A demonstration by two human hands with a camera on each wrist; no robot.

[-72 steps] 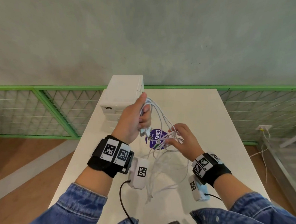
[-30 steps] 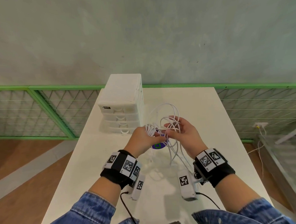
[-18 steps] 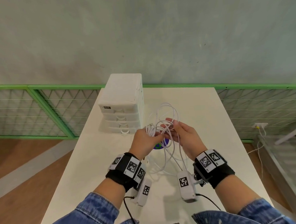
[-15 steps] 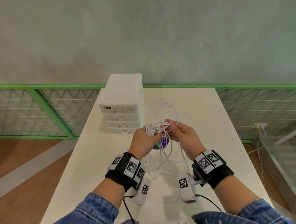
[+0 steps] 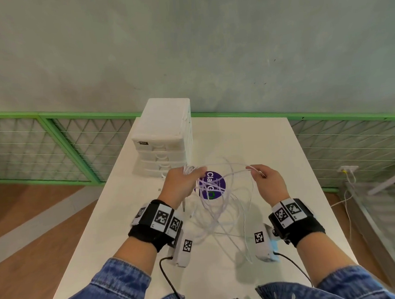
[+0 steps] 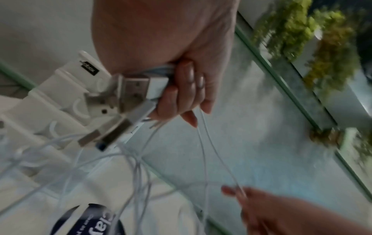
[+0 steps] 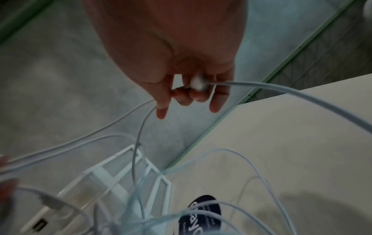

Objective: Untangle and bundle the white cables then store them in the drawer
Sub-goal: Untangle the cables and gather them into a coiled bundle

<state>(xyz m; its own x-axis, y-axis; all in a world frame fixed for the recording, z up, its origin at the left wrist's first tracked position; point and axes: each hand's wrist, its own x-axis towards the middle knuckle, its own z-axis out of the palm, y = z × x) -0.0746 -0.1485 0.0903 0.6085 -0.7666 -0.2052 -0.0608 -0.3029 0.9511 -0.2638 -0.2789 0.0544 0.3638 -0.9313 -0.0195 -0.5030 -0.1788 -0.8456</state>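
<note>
A tangle of thin white cables (image 5: 219, 200) hangs in loops between my two hands above the white table (image 5: 272, 150). My left hand (image 5: 182, 184) grips several cable ends; the left wrist view shows USB plugs (image 6: 128, 95) sticking out of its curled fingers (image 6: 181, 95). My right hand (image 5: 265, 180) is raised to the right and pinches one cable end (image 7: 198, 85) between its fingers. The white drawer unit (image 5: 164, 137) stands at the table's back left, all drawers closed, just beyond my left hand.
A round purple sticker (image 5: 211, 185) lies on the table under the cables. A green-framed mesh fence (image 5: 77, 142) runs behind the table, with a grey wall above it. Wooden floor lies to the left.
My hands were close together working the tangle; now the right hand has pulled away to the right with one cable end, spreading the loops wider. The left hand stays by the drawers.
</note>
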